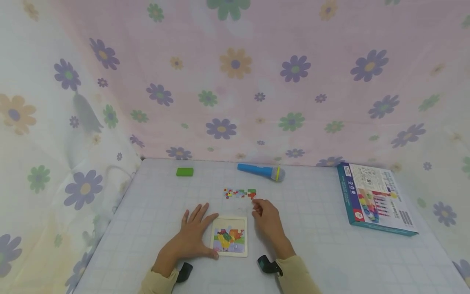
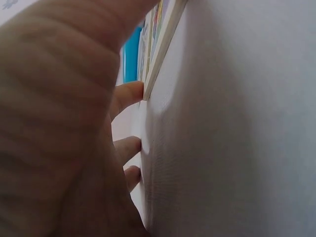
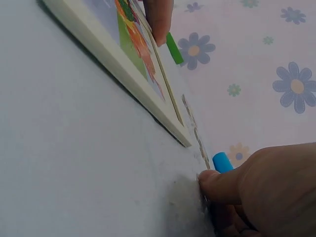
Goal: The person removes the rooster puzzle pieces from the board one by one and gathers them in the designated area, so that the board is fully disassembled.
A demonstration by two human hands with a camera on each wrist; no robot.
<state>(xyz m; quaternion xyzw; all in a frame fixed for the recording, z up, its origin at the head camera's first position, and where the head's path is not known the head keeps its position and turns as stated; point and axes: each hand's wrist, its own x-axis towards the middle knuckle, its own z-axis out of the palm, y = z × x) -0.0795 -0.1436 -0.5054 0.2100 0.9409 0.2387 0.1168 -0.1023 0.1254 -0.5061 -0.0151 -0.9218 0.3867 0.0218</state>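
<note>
A square jigsaw puzzle tray with a pale frame lies flat, its bird picture filling the lower part and its top strip bare. My left hand lies at its left side with fingers spread, index fingertip at the upper left corner and thumb at the lower left one. Beyond the tray, three loose puzzle pieces form a row. My right hand is beside the rightmost piece, fingers curled and thumb close to the index finger. In the right wrist view the thumb meets a thin edge; I cannot tell whether it is pinched.
A blue toy microphone and a green block lie near the back edge of the table. At the right lies a printed box. Flowered cloth hangs behind the table and at both sides.
</note>
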